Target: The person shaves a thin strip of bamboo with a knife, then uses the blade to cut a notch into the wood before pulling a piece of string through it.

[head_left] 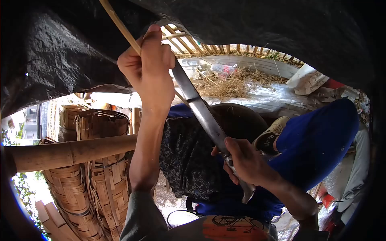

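Grip left hand [148,70]: clasps bamboo strip [119,25] | right hand [246,161]: clasps knife [201,110]

Pale yellow bamboo strip [120,26]; steel-grey knife blade [199,106]; blue trousers [317,140]; tan woven baskets [100,180]; black tarp [60,48].

Black tarp [60,52] overhead, sagging, shading most of the space. Bamboo lattice [209,47] beyond, daylight through gaps. Straw [229,82] heaped on pale plastic sheet [265,98]. Thick bamboo pole [72,152] horizontal at left. Woven baskets [100,188] stacked behind the pole. Bright sun, greenery [24,193] at far left.
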